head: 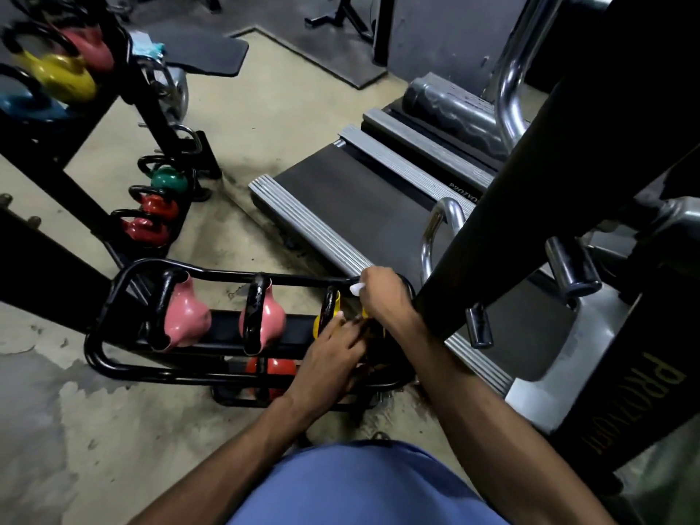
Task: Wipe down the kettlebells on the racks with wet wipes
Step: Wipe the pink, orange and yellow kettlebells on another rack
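Head view, lower centre of frame: my right hand (382, 297) is curled around a white wet wipe (357, 289) at the right end of the low black rack (113, 297), just above the yellow kettlebell (322, 320). My left hand (333, 358) lies with fairly straight fingers against that kettlebell. Left of it on the same rack sit two pink kettlebells (185, 318), with a red kettlebell (271, 367) on the shelf below.

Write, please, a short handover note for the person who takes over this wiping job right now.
Right hand: pinches the wet wipe above the yellow kettlebell at the right end of the near rack.
Left hand: rests on that kettlebell, fingers fairly straight.
Done: the picture does not show which kettlebells are already wiped.
Left: probably finish the yellow one, then check the middle pink kettlebell, the left-end pink kettlebell and the red kettlebell below.
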Tool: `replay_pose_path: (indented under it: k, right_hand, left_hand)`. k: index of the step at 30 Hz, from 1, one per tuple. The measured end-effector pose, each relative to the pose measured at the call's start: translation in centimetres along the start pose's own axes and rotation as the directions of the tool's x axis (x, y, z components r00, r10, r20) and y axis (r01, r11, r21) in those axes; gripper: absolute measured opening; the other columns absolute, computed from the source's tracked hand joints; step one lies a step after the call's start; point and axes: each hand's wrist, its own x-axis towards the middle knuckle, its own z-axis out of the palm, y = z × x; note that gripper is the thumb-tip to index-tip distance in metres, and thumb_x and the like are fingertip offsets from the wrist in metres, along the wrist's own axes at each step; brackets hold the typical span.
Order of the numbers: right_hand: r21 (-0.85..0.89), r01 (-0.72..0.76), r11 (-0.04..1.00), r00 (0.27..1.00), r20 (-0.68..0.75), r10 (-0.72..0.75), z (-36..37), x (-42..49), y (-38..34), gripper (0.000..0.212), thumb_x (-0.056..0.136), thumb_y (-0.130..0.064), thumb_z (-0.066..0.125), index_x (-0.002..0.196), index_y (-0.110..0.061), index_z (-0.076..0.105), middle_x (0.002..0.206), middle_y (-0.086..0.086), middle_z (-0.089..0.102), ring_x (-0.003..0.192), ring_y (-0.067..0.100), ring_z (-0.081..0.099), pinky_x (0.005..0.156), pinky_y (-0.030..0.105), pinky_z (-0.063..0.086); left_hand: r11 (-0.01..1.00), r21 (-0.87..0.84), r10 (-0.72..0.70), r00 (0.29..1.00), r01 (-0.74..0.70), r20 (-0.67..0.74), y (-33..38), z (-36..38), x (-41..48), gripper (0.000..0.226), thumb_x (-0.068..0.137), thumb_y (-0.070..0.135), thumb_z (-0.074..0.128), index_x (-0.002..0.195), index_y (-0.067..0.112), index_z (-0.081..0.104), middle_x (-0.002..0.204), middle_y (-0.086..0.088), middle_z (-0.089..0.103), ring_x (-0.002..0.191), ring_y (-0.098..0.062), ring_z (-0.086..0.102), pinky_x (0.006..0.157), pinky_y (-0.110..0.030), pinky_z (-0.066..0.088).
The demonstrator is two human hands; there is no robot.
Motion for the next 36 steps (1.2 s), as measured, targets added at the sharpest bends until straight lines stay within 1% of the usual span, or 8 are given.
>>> replay_pose_path:
  k: [4,9,12,17,26,28,31,36]
  right_hand:
    - [-0.033,0.002,0.999,0.999,0.044,0.0,0.2,-0.8,0.5,0.048,0.093,-0.028,0.068,0.058,-0.012,0.041,0.063,0.005,0.046,0.069,0.028,0.054,0.063,0.03,0.038]
    - [0.448,0.076,0.891,0.934,-0.346,0.094,3.2,-7.3,1.9,0.005,0.086,-0.003,0.064,0.088,-0.007,0.068,0.088,0.005,0.065,0.082,0.02,0.06,0.076,0.032,0.046]
    - [0.58,-0.04,0.814,0.92,-0.296,0.257,4.9,-9.0,2.0,0.009,0.098,-0.007,0.055,0.096,-0.009,0.063,0.083,0.002,0.065,0.076,0.019,0.059,0.066,0.032,0.04]
    - [0.591,-0.196,0.782,0.901,-0.207,0.382,6.8,-9.9,3.2,0.018,0.103,-0.017,0.051,0.112,-0.005,0.061,0.099,0.017,0.07,0.092,0.033,0.066,0.072,0.033,0.041]
    - [0.562,-0.145,0.814,0.875,-0.312,0.371,6.3,-15.3,1.1,0.011,0.1,-0.019,0.062,0.089,-0.02,0.064,0.077,-0.013,0.062,0.071,0.002,0.053,0.062,0.023,0.031]
    - [0.617,-0.151,0.772,0.877,-0.278,0.393,6.5,-16.2,0.4,0.014,0.096,-0.013,0.063,0.088,-0.024,0.064,0.078,-0.012,0.064,0.072,0.002,0.056,0.062,0.02,0.037]
    - [0.754,-0.196,0.627,0.888,-0.134,0.439,7.3,-17.6,-1.3,0.022,0.093,-0.008,0.064,0.093,-0.03,0.062,0.09,-0.009,0.071,0.083,0.004,0.067,0.069,0.02,0.049]
    - [0.807,-0.153,0.571,0.958,-0.02,0.285,9.2,-19.8,-5.3,0.013,0.092,-0.002,0.063,0.094,-0.014,0.068,0.088,0.001,0.073,0.081,0.01,0.069,0.069,0.025,0.051]
  left_hand:
    - [0.998,-0.019,0.066,0.995,-0.068,-0.071,0.3,0.2,-0.5,0.045,0.093,0.032,0.065,0.13,0.006,0.068,0.143,-0.013,0.059,0.141,-0.023,0.045,0.128,-0.034,0.017]
    - [0.997,-0.047,0.056,0.998,-0.056,-0.002,0.2,0.5,-0.7,0.062,0.078,0.024,0.077,0.135,0.005,0.062,0.149,-0.013,0.054,0.141,-0.021,0.046,0.129,-0.033,0.013]
    - [0.997,-0.063,0.055,0.998,-0.054,0.014,0.3,0.2,-0.8,0.073,0.077,0.022,0.076,0.145,0.008,0.054,0.156,-0.011,0.048,0.145,-0.02,0.044,0.126,-0.038,0.025]
    - [0.997,-0.042,0.059,0.998,-0.057,0.024,0.3,0.6,-0.6,0.074,0.084,0.031,0.073,0.151,0.009,0.049,0.161,-0.013,0.041,0.149,-0.02,0.039,0.125,-0.039,0.027]
    - [0.958,-0.277,0.076,0.997,-0.077,-0.016,-0.3,-0.2,-1.4,0.075,0.088,0.026,0.076,0.152,0.006,0.045,0.161,-0.014,0.039,0.149,-0.025,0.037,0.126,-0.041,0.026]
    - [0.889,-0.457,-0.008,0.998,-0.018,-0.055,-0.3,-1.3,-2.5,0.063,0.09,0.018,0.072,0.149,0.008,0.051,0.156,-0.011,0.048,0.144,-0.02,0.04,0.124,-0.035,0.026]
    - [0.621,-0.757,-0.216,0.973,0.206,0.088,-0.3,-2.8,-5.1,0.043,0.096,0.016,0.063,0.139,0.012,0.063,0.139,-0.001,0.065,0.129,-0.008,0.057,0.114,-0.027,0.042]
    - [0.182,-0.873,-0.298,0.872,0.452,0.389,-2.6,-3.7,-10.3,0.028,0.093,0.033,0.075,0.117,0.018,0.077,0.112,0.004,0.078,0.107,-0.013,0.072,0.094,-0.039,0.058]
